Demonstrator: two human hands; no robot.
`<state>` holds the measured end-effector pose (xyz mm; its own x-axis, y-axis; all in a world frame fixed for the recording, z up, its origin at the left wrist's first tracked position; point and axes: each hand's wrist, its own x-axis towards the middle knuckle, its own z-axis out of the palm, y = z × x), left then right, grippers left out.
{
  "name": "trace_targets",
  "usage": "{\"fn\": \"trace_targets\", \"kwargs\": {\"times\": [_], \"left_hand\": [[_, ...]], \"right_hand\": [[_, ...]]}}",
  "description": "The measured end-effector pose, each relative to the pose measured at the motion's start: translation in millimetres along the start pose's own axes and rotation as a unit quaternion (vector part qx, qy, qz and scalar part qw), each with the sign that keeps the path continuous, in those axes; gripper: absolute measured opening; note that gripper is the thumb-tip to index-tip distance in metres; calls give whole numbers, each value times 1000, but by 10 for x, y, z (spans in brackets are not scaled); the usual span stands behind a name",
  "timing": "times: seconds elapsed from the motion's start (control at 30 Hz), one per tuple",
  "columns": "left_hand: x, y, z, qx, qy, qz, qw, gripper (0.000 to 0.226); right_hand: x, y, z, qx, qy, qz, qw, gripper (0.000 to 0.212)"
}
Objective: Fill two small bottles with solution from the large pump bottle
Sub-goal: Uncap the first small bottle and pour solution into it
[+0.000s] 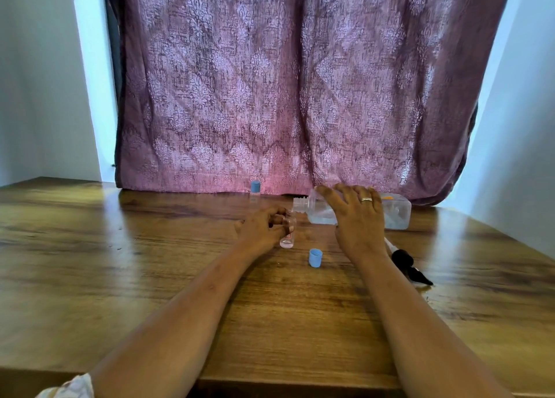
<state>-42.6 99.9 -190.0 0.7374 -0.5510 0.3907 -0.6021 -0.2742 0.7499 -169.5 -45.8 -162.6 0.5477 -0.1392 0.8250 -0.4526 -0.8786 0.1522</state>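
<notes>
My left hand (260, 228) grips a small clear bottle (289, 232) that stands upright and uncapped on the wooden table (150, 247). My right hand (357, 217) holds the large clear bottle (396, 214), tipped on its side with its open threaded neck (300, 204) just above the small bottle's mouth. Some clear liquid lies in the large bottle. A loose blue cap (315, 257) rests on the table in front of the two hands. A second small bottle with a blue cap (255, 191) stands farther back by the curtain.
A black pump head with its white tube (405, 264) lies on the table to the right of my right wrist. A purple patterned curtain (285, 97) hangs along the table's far edge. White walls stand on both sides.
</notes>
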Motion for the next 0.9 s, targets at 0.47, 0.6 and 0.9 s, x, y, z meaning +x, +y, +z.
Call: {"fn": "trace_targets", "kwargs": {"times": [0.47,0.6,0.9], "left_hand": [[37,-45,20,-1,-1,-2,1000,26],[40,-55,25,0,-4,2,1000,29],[25,-35,10,16,1,4,1000,33]], "right_hand": [[-1,4,12,0,-6,0,1000,71],[2,-3,13,0,-8,3,1000,75],[3,-3,12,-1,-1,-2,1000,79]]}}
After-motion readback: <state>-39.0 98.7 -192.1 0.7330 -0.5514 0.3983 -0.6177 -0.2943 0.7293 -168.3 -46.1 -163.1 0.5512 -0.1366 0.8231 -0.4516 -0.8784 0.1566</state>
